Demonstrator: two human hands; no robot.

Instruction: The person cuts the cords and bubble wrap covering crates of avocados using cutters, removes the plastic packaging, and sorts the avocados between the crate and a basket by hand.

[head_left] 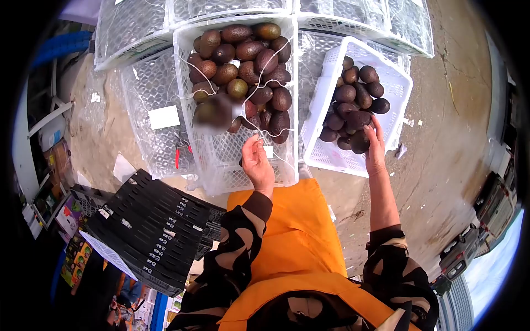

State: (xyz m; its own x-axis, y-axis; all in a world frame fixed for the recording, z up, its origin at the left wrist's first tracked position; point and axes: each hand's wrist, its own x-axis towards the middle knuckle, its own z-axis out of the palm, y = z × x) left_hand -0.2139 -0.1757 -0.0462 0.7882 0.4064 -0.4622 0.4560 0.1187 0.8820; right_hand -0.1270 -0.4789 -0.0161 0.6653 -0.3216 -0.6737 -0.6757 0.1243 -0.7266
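Observation:
A long white crate [180, 83] in front of me holds many dark avocados [248, 51] in its far part, with a thin white string [205, 83] strung loosely across them. My left hand [258, 165] is over the crate's near end, fingers curled by the string; whatever they hold is hidden. A small dark shape shows beside that palm. On the right, a tilted white basket [320, 154] contains more avocados [346, 94]. My right hand [375, 146] reaches in from its near side, with fingers and thumb closed against an avocado [359, 119]. A blurred patch covers avocados at the crate's left.
More white crates [232, 10] line the far side. Red-handled cutters [178, 157] and a white card [164, 117] lie on the clear plastic sheet at left. Black crates [149, 226] are stacked at near left. An orange apron [298, 231] covers my front.

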